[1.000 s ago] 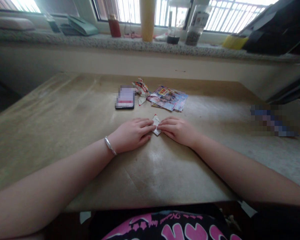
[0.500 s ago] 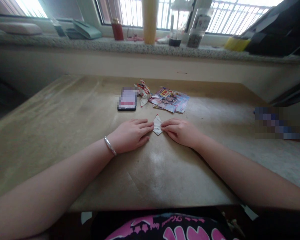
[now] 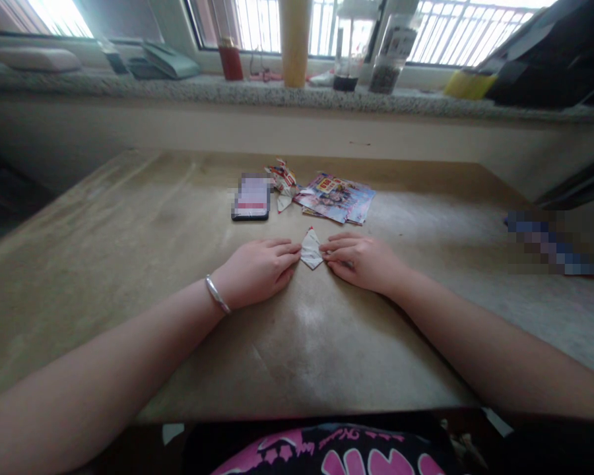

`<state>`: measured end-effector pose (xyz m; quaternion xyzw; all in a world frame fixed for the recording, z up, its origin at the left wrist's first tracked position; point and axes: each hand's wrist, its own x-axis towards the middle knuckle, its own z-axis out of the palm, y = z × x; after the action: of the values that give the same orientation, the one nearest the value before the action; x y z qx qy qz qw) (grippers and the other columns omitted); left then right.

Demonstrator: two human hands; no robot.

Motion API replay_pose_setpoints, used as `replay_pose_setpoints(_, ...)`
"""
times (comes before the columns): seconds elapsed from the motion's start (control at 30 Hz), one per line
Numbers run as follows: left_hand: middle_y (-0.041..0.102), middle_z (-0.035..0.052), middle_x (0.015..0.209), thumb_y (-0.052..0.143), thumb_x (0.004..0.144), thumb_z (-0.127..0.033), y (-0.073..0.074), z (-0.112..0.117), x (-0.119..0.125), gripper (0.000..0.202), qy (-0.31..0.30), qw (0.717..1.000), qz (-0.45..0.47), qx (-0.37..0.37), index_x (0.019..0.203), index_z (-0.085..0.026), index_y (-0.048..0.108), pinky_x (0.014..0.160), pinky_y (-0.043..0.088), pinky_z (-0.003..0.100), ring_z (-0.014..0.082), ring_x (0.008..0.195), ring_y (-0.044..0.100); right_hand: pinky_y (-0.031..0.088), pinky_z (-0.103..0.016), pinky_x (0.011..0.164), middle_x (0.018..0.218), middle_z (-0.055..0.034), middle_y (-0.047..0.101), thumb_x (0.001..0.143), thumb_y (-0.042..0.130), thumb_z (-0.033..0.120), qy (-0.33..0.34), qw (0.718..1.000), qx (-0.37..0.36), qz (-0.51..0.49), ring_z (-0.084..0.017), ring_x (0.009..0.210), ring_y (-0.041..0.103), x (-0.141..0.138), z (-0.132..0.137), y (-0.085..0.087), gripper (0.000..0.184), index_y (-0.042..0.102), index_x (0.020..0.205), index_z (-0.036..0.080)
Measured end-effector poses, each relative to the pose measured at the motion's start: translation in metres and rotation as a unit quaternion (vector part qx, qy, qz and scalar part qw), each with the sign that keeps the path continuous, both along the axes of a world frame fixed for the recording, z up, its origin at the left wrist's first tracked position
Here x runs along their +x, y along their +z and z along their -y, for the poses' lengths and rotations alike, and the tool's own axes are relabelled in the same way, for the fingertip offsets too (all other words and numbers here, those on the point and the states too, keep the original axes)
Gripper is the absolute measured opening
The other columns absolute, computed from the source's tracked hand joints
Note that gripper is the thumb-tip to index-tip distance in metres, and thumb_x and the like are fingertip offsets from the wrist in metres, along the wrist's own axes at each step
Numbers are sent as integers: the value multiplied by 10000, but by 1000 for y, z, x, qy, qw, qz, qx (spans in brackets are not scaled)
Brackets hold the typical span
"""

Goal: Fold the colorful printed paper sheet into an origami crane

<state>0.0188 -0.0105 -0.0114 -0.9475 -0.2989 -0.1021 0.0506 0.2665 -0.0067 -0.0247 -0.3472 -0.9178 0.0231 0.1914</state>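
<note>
A small kite-shaped piece of folded white paper with a red tip lies on the table in front of me, its point facing away. My left hand has its fingertips and thumb closed at the paper's left corner. At the right corner, my right hand pinches the edge between thumb and fingers. Both hands rest low on the tabletop, and a silver bangle circles my left wrist.
Beyond the hands lie a phone, a folded paper figure and several printed picture sheets. A blurred blue item is at the table's right. Bottles and boxes line the stone windowsill.
My left fingers have drawn back slightly from the paper's face to its left edge, with the thumb closer to them. More of the paper shows now. The right hand has barely moved.
</note>
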Motion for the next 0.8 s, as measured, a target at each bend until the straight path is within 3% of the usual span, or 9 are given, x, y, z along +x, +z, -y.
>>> replay_pose_setpoints(0.17,617,104,1262,467,895,-209,2,-4,0,308,7,998,14,-58,1128,-122,649,1025,472,377,224,1160,578,508,-421,940,1199,-27,677,870,558,234,-2,1000,-25,1,-238,1108,610,7,-3,0,240,742,1025,248)
replay_pose_setpoints(0.3,627,94,1231,470,900,-195,-1,-14,-6,272,-29,993,66,-98,1096,-153,654,1015,475,366,200,1152,573,504,-403,934,1140,-35,705,875,577,314,-35,999,-31,-25,-228,1075,626,5,-3,-4,221,745,999,241)
replay_pose_setpoints(0.47,596,68,1289,491,907,-204,-7,-18,-10,226,-90,987,102,-84,991,-209,701,1058,434,434,233,1275,475,502,-425,887,1125,-113,693,803,655,471,-53,999,-7,-6,-276,1036,619,-4,3,-3,432,693,1113,172)
replay_pose_setpoints(0.7,623,66,1259,446,925,-173,-10,-17,-8,261,-94,985,92,-109,1065,-197,666,1060,439,379,194,1210,544,472,-361,825,955,-81,704,888,570,345,3,1000,19,-19,-219,904,580,-9,1,-5,235,735,981,206)
replay_pose_setpoints(0.8,656,95,1184,456,902,-159,-10,-17,-6,295,-37,989,94,-111,1157,-144,606,988,491,350,190,1108,607,464,-337,780,900,-80,703,894,559,321,8,1000,24,-9,-208,862,577,-9,1,-6,221,733,958,200)
